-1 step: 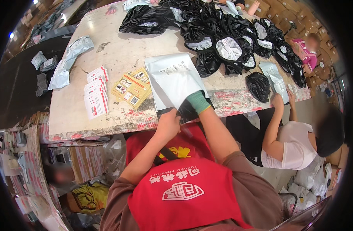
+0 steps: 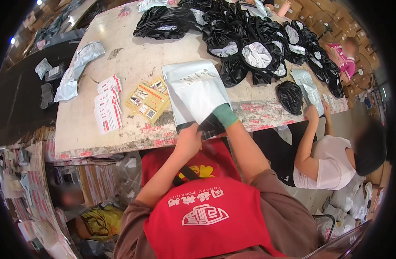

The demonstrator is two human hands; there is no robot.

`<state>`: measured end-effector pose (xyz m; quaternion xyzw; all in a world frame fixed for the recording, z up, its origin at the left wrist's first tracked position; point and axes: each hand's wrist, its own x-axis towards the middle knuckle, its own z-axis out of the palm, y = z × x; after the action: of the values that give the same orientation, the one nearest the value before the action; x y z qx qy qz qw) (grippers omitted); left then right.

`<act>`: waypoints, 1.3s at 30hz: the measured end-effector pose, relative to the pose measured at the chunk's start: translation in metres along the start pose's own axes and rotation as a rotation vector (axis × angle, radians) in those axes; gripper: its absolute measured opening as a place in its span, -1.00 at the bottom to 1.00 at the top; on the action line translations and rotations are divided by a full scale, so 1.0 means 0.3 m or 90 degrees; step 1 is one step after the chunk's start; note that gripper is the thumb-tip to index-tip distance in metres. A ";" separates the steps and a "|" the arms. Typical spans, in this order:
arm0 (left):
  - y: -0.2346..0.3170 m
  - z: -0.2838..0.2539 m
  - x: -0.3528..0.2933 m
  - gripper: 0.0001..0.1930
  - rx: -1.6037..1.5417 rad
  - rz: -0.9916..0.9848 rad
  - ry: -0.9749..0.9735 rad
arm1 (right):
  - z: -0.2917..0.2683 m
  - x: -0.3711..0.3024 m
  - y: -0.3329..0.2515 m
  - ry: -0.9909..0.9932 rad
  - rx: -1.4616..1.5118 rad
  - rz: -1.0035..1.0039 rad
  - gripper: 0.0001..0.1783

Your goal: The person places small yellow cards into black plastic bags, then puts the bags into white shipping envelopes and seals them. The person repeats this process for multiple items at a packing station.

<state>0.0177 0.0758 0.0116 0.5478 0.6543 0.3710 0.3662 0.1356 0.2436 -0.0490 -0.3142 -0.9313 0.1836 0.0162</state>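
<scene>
Shifted since the earlier frame: gloved right hand [image 2: 226, 115], slightly rightward, the mailer bag [image 2: 191, 88] creasing differently above it. Left hand [image 2: 189, 139]: fingers closed, pinching the bag's near edge. Mailer bag: pale outside, lying on the counter [image 2: 81, 114], mouth toward the wearer; probably light, limp, slippery; best held by its rim. Right hand: fingers hidden inside; grip cannot be told.

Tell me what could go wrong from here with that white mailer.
The gloved right hand is partly inside the white mailer, so the mailer might snag or tear. Its mouth sits at the near edge of the table; should the left hand lose its hold, the mailer might slip. The yellow cards lie close beside it, so a sideways tug might scatter them.
</scene>
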 end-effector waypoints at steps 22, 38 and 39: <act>-0.082 -0.047 -0.076 -0.83 -0.345 -0.134 0.040 | -0.012 -0.268 -0.209 0.245 -0.057 -0.004 -0.51; -0.091 -0.073 -0.195 -0.77 -0.204 -0.129 0.018 | -0.074 -0.321 -0.312 0.351 0.239 -0.098 -0.92; -0.102 -0.070 -0.217 -0.77 -0.265 -0.163 0.025 | -0.096 -0.370 -0.288 0.357 0.234 -0.077 -0.94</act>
<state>-0.0061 0.0059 -0.0013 0.3658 0.6350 0.4591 0.5021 0.1788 0.1240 0.0177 -0.2882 -0.8588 0.2539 0.3390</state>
